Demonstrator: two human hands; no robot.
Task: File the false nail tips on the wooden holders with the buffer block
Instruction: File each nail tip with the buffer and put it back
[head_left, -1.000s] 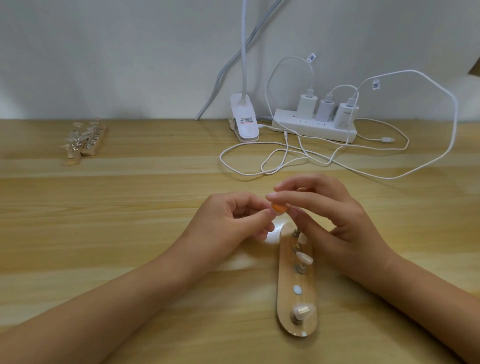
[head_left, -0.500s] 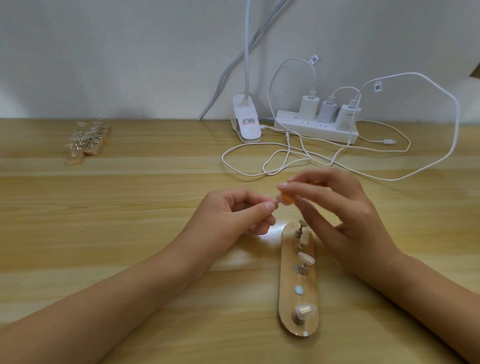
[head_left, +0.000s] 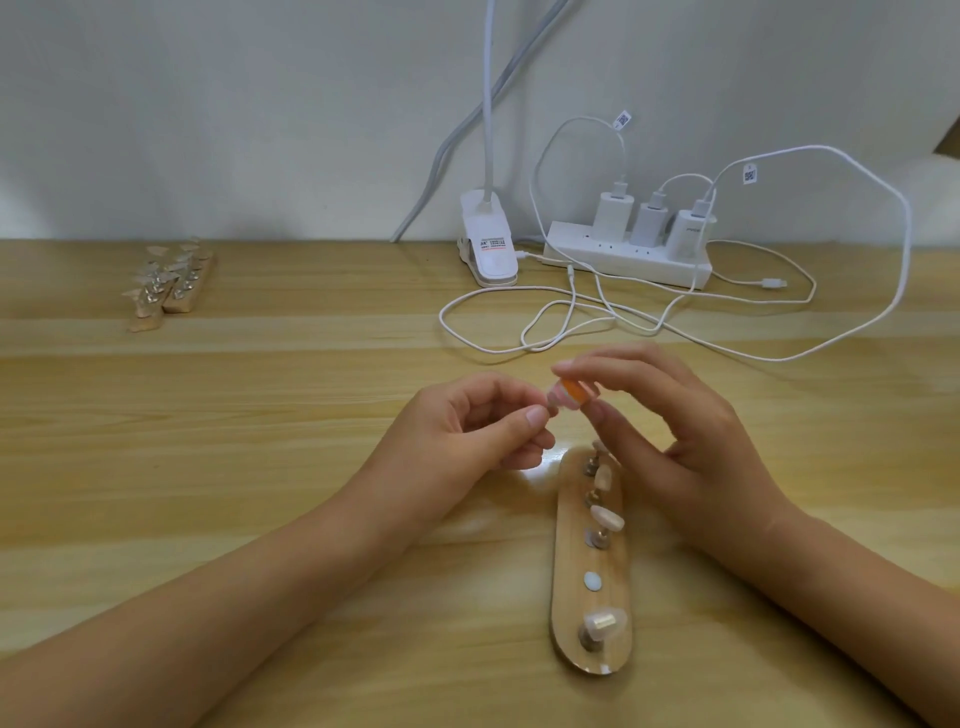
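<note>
Head view, and not much has changed since half a second ago. Both hands sit in about the same spot, but more of the buffer block (head_left: 575, 393) shows now, orange layer plus a white one. A second back the hands were lower and hid the far pegs of the wooden holder (head_left: 569, 566); those pegs are visible now.

The right hand (head_left: 685, 436) has its grip pinched on the block between forefinger and thumb. The left hand (head_left: 457, 436) has its grip clamped on a small pale nail tip (head_left: 552, 402), thumb against forefinger, with the tip touching the block's end. It's mostly hidden though.

The holder lies lengthwise on the surface (head_left: 260, 467), its far end just under the right hand. It carries several tips on pegs, and one spot is only a round pale pad.

Room-wise, there's wide open wood to the left. Two more holders (head_left: 171, 288) sit well apart at far left. Looped cables (head_left: 571, 306) lie just behind the fingertips, then the power strip (head_left: 618, 257) and clip lamp (head_left: 491, 249) by the wall.
</note>
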